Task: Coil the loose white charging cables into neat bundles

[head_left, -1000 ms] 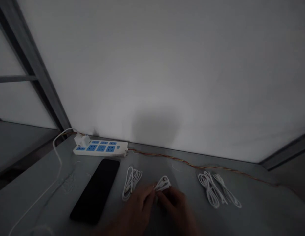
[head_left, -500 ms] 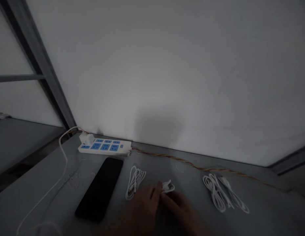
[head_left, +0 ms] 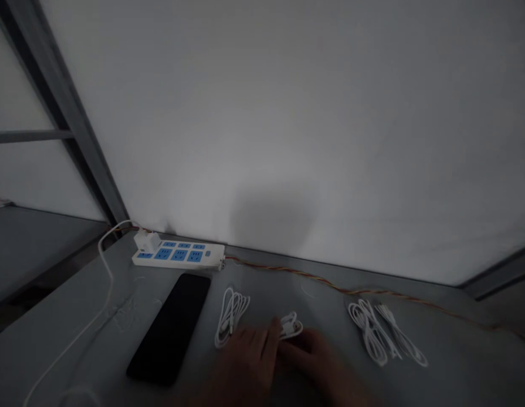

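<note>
Both my hands are together at the bottom middle, around a small coiled white charging cable point(head_left: 291, 326). My left hand point(head_left: 251, 362) has its fingers closed by the cable's left side, the index finger and thumb against it. My right hand point(head_left: 308, 356) pinches the coil from below and the right. The cable's loop and a plug end stick out above the fingers; the rest is hidden by my hands. Just left of them another coiled white cable point(head_left: 231, 316) lies on the grey table point(head_left: 317, 308), partly behind my left hand.
A black phone point(head_left: 171, 330) lies to the left. Behind it is a white power strip point(head_left: 179, 255) with blue sockets and a white charger point(head_left: 146, 241) plugged in. Two bundled white cables point(head_left: 372, 333) lie at right. A twisted wire point(head_left: 296, 272) runs along the wall point(head_left: 270, 113).
My fingers have shifted slightly on the coiled cable, and its loop and plug now stand at a different angle. The whole view has moved a little; the other things lie as before.
</note>
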`<state>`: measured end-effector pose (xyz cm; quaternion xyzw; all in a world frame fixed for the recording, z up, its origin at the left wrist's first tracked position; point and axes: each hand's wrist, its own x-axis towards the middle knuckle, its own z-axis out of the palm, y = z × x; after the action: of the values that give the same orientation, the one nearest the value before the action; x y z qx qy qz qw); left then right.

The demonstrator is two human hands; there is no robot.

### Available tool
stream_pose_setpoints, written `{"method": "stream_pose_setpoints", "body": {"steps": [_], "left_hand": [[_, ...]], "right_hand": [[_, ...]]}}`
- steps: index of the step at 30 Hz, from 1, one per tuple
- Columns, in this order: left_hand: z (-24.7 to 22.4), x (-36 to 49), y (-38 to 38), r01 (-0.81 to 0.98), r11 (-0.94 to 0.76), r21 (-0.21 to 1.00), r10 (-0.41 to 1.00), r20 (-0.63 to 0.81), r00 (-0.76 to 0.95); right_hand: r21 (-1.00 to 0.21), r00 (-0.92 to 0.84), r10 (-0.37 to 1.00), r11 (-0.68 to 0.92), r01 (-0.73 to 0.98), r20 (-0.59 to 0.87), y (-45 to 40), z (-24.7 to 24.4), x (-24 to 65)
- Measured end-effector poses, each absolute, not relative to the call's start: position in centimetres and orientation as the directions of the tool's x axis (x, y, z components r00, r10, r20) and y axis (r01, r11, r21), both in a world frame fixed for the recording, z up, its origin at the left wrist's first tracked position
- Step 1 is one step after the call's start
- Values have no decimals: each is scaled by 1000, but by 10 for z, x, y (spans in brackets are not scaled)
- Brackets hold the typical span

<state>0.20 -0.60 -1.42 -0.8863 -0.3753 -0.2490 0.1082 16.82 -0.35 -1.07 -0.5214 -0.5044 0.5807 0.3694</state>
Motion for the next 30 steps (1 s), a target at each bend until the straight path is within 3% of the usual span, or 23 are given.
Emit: {"method": "stream_pose_setpoints", "body": {"steps": [3, 7, 16, 24, 30], "left_hand": [[-15, 2, -6, 713, -702, 11, 596, 557, 579], [-17, 4, -6, 701, -711, 56, 594, 582, 556], [-22, 3, -9, 602, -726, 333, 675, 508, 534], [-23, 1, -6, 662, -708, 245, 695, 402, 595], [-26, 2, -6, 649, -703, 290, 705, 397, 587]], "right_hand": [[-965, -276, 924, -253, 69, -263, -4, -5, 167], [-961, -205, 939, -273, 44, -276, -3, -15, 166], [-958, -118, 952, -273, 92, -282, -8, -2, 172], [-990, -97, 990, -97, 98, -106, -6, -7, 158], [-979, -151, 987, -15, 203, -46, -7, -4, 159]]}}
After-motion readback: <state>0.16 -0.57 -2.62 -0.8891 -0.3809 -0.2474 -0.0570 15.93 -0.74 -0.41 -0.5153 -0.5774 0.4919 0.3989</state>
